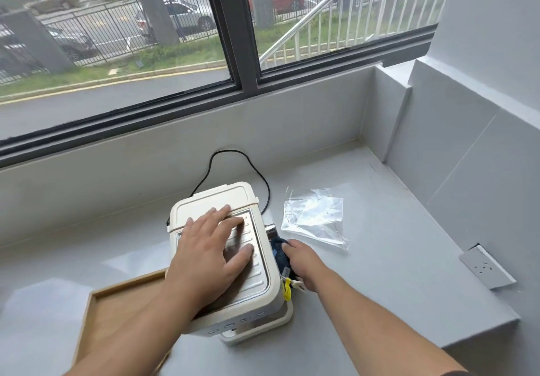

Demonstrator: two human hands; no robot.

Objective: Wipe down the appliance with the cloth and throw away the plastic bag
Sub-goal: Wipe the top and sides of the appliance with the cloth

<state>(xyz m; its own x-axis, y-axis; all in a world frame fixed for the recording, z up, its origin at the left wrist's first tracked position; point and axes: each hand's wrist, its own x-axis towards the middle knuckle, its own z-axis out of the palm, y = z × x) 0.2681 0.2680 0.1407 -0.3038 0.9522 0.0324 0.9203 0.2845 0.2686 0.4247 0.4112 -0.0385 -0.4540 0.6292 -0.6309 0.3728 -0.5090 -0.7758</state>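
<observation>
Appliance point(230, 261): cream-coloured countertop machine, lower centre of the frame, standing on the grey counter point(380, 273). Ridged metal plate on top, row of buttons along its near face, black cord point(233, 156) looping behind toward the wall. Judged rigid and fairly heavy; smooth plastic sides, likely slippery under a wipe, so it wants steadying from above.

Left hand point(213, 247): my grip here is spread flat, palm and fingers pressed on the top plate, holding nothing, bracing the body in place.

Right hand point(301, 261): my grip is closed around the cloth point(280, 251), pressing it against the appliance's right side, just below a metal fitting that juts out there.

Cloth: dark blue, bunched, soft and pliable; it should mould to the curved corners. A yellow tag point(287, 288) hangs beside the appliance's side below it; whether it belongs to cloth or machine I cannot tell.

Plastic bag point(315, 218): clear, crumpled flat on the counter, right of centre, just beside the appliance and apart from both hands. Judged very light, flimsy and slick; best pinched at a raised crease or edge, then scrunched. Not yet thrown away; no bin is in view.

Wooden tray point(122, 314): lower left, its edge touching or passing under the appliance's near corner.

Wall socket point(486, 267): right edge, on the low wall.
</observation>
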